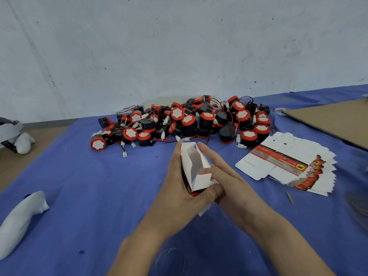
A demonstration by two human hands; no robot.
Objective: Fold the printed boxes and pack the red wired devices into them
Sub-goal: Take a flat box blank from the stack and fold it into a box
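Left hand (177,188) grips half-folded box (196,166); right hand (229,176) fingers straight, pressing its right side

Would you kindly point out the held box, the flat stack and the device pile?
Held box (196,164): head view, inner wall.
Flat stack (282,159): head view, printed band.
Device pile (188,120): head view, red cap.

No wording can be read. To the right of the right hand (225,176), the stack of flat white-and-red printed cardboard boxes (286,166) carries lines of print and a yellow round emblem (299,166), all too blurred to make out.
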